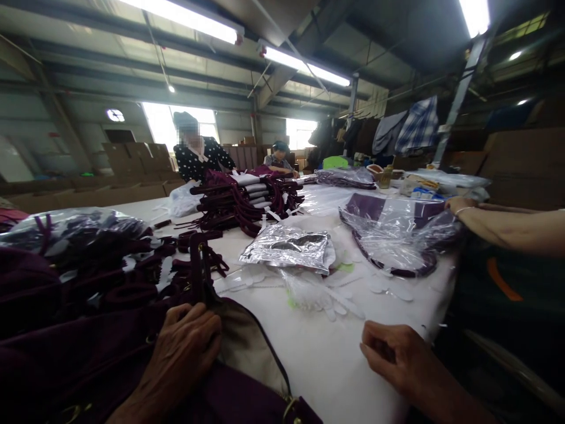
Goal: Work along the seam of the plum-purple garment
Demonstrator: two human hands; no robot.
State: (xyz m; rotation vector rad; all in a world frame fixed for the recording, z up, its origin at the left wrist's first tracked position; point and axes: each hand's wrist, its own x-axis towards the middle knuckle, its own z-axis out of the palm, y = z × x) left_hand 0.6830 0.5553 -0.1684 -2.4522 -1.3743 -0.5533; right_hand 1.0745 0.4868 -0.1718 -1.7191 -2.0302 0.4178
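A dark purple handbag [110, 341] with a beige lining, a zipped edge and gold-coloured rings lies across the lower left. My left hand [189, 341] is closed over the upper edge of its opening, beside an upright purple strap [197, 265]; the fingertips are partly hidden. Over the white tabletop to the right, my right hand [392, 359] has its fingers curled in towards the thumb, and nothing shows in it. Between and beyond the hands lie a silver foil packet [289, 247] and several clear plastic strips [313, 297].
Purple straps [132, 282] and a plastic-wrapped bundle [75, 227] crowd the left. Beyond stands a stack of purple bags [251, 200]. At right, a co-worker's hand [461, 205] touches a plastic-wrapped purple bag [388, 229]. Two people are across the table.
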